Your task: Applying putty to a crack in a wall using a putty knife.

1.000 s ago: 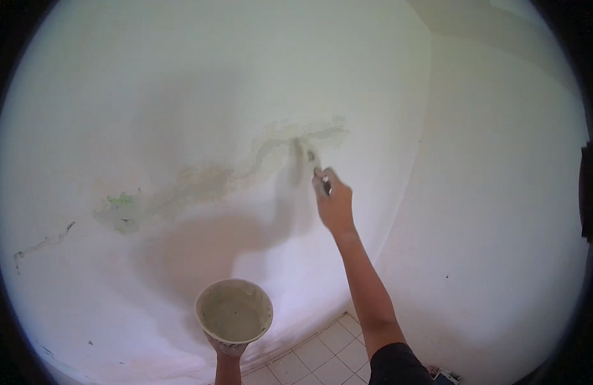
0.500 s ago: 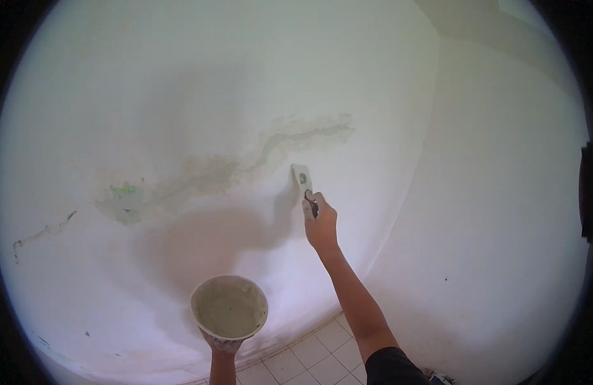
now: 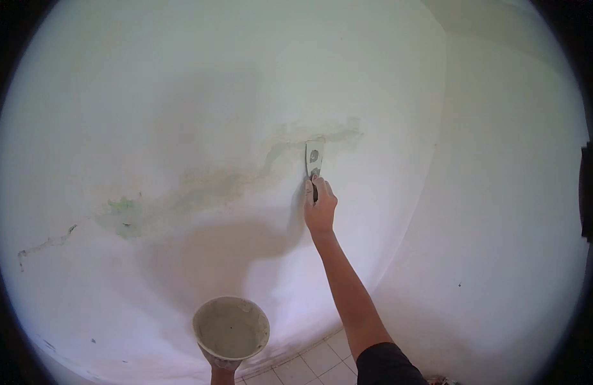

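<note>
My right hand (image 3: pixel 320 204) is closed round the dark handle of a putty knife (image 3: pixel 314 155). Its broad blade, smeared with grey filler, meets the wall (image 3: pixel 232 45) at a band of greyish filler (image 3: pixel 271 157) that slants up to the right. Low in the view, my left hand (image 3: pixel 221 362) grips a round bowl (image 3: pixel 231 327) from beneath, its fingers partly hidden under it. Grey-green paste coats the inside of the bowl, which tilts toward me.
Left of the filler band, a patch (image 3: pixel 122 205) shows green paint, and a dark open crack (image 3: pixel 46 245) runs farther left. A second white wall (image 3: pixel 502 192) meets this one at a corner on the right. White floor tiles (image 3: pixel 322 358) lie below.
My right hand has moved up with the putty knife, bringing its blade onto the filler band. The bowl in my left hand sits slightly lower in view, and the whole view has shifted a little.
</note>
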### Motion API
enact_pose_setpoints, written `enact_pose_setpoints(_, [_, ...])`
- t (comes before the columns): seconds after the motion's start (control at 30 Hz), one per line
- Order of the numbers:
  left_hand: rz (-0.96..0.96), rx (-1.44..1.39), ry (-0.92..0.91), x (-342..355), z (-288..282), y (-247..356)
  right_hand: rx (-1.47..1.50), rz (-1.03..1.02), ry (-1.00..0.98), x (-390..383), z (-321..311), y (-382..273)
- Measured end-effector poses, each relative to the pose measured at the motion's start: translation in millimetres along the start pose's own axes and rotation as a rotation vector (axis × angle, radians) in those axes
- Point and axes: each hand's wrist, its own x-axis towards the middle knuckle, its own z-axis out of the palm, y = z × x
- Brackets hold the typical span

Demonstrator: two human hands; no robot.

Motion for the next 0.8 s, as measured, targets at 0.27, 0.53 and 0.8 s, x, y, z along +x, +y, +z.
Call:
enact_pose_setpoints(0.27, [-0.068,-0.078,0.086,0.4,-3.3,2.6,-0.002,-0.127,-0.077,-6.1,-33.3,2.4])
enact_pose_setpoints(0.53, [-0.034,-0.066,0.040,0.4,-24.8,-8.6,0.010,-0.011,-0.025,6.8,-3.5,15.5])
enact_pose_setpoints(0.8, [-0.035,-0.141,0.115,-1.6,-7.8,-1.0,0.044,0.021,-0.184,-71.7,-43.0,7.8])
